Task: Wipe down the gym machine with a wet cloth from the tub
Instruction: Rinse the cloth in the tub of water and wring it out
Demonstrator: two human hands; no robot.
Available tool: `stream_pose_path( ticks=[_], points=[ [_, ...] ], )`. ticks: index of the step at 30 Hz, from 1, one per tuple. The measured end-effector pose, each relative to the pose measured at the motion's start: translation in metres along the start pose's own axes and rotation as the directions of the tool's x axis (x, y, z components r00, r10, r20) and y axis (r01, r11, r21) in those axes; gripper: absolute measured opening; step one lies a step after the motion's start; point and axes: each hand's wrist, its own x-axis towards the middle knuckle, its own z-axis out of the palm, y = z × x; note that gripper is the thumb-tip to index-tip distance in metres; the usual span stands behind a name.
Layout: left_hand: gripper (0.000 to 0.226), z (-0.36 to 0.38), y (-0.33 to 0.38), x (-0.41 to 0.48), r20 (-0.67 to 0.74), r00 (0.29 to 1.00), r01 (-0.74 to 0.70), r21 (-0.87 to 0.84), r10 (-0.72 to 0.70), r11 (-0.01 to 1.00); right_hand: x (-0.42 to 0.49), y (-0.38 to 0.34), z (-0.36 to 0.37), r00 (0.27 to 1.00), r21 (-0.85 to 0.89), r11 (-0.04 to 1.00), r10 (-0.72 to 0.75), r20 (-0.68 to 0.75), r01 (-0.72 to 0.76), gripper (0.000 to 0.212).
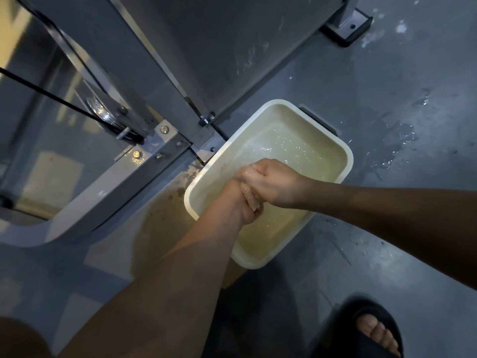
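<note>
Peach cloth (252, 200) is clenched betw. both fists, just above water in the cream tub (346, 153). Right hand (271, 182) grips upper end, left hand (244, 211) lower; forearms reach in fr. opposite sides. Tub touches gym machine (160, 63) base.

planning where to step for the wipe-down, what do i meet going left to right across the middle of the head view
pulley → bolted bracket → tub, where the left hand and right hand grip the cloth → wet patch on the floor
</note>
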Motion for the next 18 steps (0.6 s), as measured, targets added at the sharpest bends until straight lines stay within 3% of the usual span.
stream_pose_path(
  ticks=[2, 4, 7, 9, 10, 12, 15, 16, 18],
  points=[
    [0.037, 0.013, -0.002, -0.004, -0.004, 1.0, -0.021, -0.036, 0.021, 0.999, -0.005, 0.003, -0.002, 0.999, -0.029, 0.999, -0.018, -0.027, 0.017, 0.047],
    [0.03, 0.02, -0.004, -0.009, -0.018, 0.999, 0.034, -0.073, -0.036, 0.997, -0.005, 0.005, -0.006, 0.998, -0.177, 0.983, -0.053, -0.032, 0.047, 0.03],
    [0.025, 0.017, -0.006, -0.011, 0.043, 0.988, 0.149, -0.063, -0.147, 0.987, 0.002, 0.004, -0.015, 0.999, -0.5, 0.866, 0.002, 0.046, 0.021, 0.009],
    [0.034, 0.018, -0.006, -0.013, 0.112, 0.982, 0.156, -0.06, -0.149, 0.986, 0.012, 0.013, -0.024, 0.998, -0.633, 0.773, 0.055, -0.008, -0.047, 0.005],
    [0.038, 0.02, -0.005, -0.012, 0.137, 0.984, 0.124, -0.053, -0.116, 0.991, 0.017, 0.019, -0.028, 0.995, -0.621, 0.778, 0.065, -0.081, -0.101, 0.01],
    [0.048, 0.019, -0.002, -0.006, 0.135, 0.99, 0.041, -0.045, -0.035, 0.998, 0.025, 0.029, -0.038, 0.964, -0.403, 0.888, 0.139, -0.226, -0.222, 0.021],
    [0.055, -0.001, -0.004, 0.008, 0.083, 0.992, -0.088, -0.046, 0.091, 0.995, 0.028, 0.036, -0.05, 0.958, -0.052, 0.967, 0.24, -0.155, -0.25, 0.012],
    [0.048, -0.007, -0.005, 0.011, 0.078, 0.992, -0.096, -0.056, 0.101, 0.994, 0.023, 0.038, -0.055, 0.97, -0.02, 0.974, 0.221, -0.104, -0.224, 0.014],
    [0.025, -0.013, -0.006, 0.012, 0.092, 0.991, -0.09, -0.092, 0.098, 0.992, 0.012, 0.041, -0.069, 0.989, -0.125, 0.982, 0.13, -0.072, -0.138, 0.032]
  ],
)
